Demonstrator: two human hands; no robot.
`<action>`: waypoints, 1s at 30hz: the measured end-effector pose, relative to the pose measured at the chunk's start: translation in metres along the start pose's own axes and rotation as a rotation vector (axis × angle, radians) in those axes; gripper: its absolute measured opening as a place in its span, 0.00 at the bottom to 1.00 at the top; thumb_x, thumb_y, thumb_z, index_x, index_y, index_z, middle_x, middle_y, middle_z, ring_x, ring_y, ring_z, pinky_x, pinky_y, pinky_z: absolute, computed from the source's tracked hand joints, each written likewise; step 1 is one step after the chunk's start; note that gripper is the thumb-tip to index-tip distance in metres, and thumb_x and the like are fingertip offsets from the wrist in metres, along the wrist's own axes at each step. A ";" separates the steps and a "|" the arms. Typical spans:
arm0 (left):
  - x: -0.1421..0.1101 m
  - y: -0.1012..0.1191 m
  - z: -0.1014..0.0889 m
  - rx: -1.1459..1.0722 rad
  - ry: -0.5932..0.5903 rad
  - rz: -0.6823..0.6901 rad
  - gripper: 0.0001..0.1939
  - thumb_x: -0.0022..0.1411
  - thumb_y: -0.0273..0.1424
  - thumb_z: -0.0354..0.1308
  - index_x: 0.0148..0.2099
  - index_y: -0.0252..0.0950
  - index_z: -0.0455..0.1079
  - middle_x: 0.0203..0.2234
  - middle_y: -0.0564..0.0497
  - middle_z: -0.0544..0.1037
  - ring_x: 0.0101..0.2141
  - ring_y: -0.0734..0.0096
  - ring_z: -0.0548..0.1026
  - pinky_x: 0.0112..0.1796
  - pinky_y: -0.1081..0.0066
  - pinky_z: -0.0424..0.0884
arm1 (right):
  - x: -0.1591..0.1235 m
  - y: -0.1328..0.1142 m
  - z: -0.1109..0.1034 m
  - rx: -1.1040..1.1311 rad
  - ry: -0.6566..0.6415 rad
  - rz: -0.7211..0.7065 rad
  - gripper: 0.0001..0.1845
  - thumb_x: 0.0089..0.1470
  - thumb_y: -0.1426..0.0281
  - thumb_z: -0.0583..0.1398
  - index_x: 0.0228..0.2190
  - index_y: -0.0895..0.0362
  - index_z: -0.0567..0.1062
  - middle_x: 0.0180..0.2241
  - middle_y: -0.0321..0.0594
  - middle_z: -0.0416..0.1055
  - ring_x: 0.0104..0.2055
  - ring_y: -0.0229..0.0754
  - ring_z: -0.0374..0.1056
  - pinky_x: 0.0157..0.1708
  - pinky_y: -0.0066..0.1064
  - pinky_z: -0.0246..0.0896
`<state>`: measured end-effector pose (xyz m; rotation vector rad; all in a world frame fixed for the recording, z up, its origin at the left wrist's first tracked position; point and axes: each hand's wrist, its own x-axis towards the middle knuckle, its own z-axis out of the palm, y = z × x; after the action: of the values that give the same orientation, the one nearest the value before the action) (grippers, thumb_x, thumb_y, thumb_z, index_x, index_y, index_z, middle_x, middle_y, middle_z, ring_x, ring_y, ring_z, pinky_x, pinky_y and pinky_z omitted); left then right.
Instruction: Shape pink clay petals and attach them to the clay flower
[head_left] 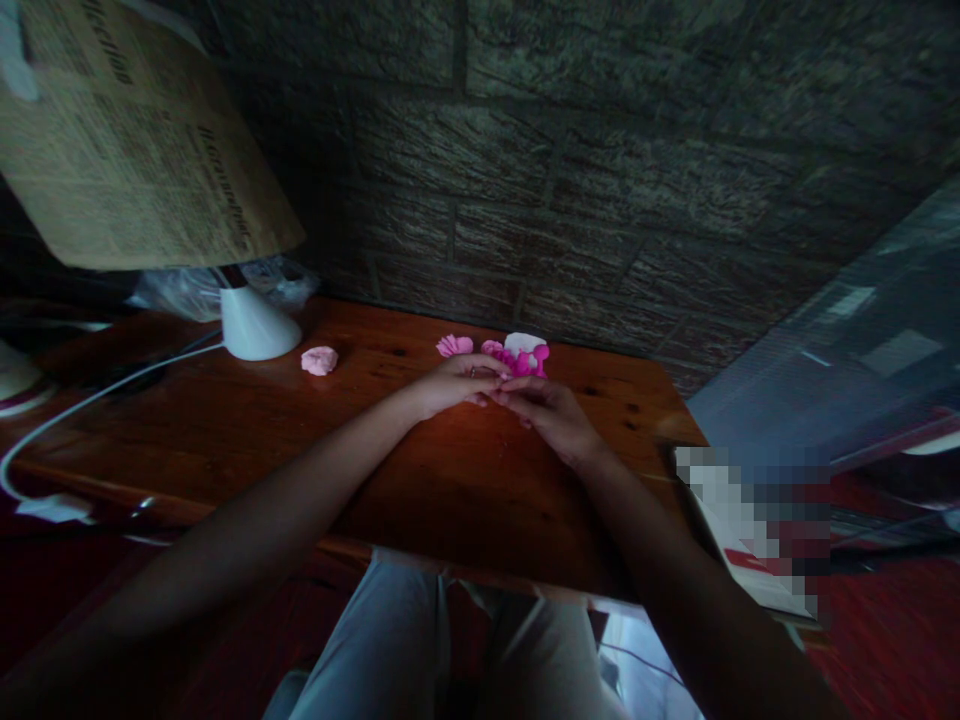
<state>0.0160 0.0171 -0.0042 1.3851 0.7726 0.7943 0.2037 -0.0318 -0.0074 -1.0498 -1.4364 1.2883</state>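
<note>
Above the wooden desk, my left hand and my right hand meet at the fingertips, both closed in a pinch. Whatever lies between the fingers is too small and hidden to make out. Just behind them is a cluster of bright pink pieces, partly covered by my fingers, with a white piece at its back. A ridged pink piece, petal-like in shape, rests beyond my left hand. Farther left sits a pale pink crumpled lump, apart from both hands.
A lamp with a white base and a printed paper shade stands at the left, its white cable running over the desk. A clear plastic bag lies behind it. The dark brick wall closes off the back.
</note>
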 end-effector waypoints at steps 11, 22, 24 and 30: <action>0.002 -0.003 -0.003 0.000 -0.010 0.011 0.14 0.56 0.29 0.68 0.46 0.33 0.75 0.32 0.51 0.79 0.32 0.76 0.77 0.35 0.74 0.71 | -0.001 -0.002 -0.003 0.002 -0.004 0.018 0.18 0.41 0.57 0.72 0.34 0.53 0.80 0.36 0.40 0.81 0.35 0.42 0.72 0.30 0.31 0.60; -0.002 0.001 0.001 -0.010 -0.012 0.016 0.13 0.57 0.31 0.68 0.44 0.33 0.76 0.31 0.51 0.79 0.32 0.75 0.76 0.35 0.73 0.69 | -0.002 -0.002 -0.001 -0.001 0.007 0.016 0.17 0.43 0.57 0.71 0.33 0.53 0.78 0.37 0.39 0.80 0.35 0.42 0.71 0.28 0.30 0.57; -0.001 0.001 0.000 -0.013 -0.009 0.019 0.13 0.56 0.32 0.69 0.44 0.33 0.77 0.32 0.51 0.79 0.33 0.75 0.77 0.35 0.73 0.69 | -0.001 -0.001 0.000 0.000 0.002 0.015 0.17 0.42 0.57 0.71 0.32 0.53 0.79 0.37 0.39 0.81 0.35 0.41 0.71 0.28 0.30 0.57; 0.001 -0.001 -0.001 -0.015 0.017 0.004 0.14 0.56 0.30 0.69 0.45 0.33 0.77 0.33 0.50 0.79 0.33 0.75 0.76 0.35 0.73 0.70 | -0.001 -0.002 0.001 0.007 0.012 0.005 0.16 0.41 0.58 0.72 0.32 0.53 0.80 0.36 0.38 0.82 0.33 0.40 0.72 0.29 0.31 0.60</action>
<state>0.0156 0.0188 -0.0050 1.3681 0.7761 0.8141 0.2032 -0.0325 -0.0058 -1.0552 -1.4201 1.2872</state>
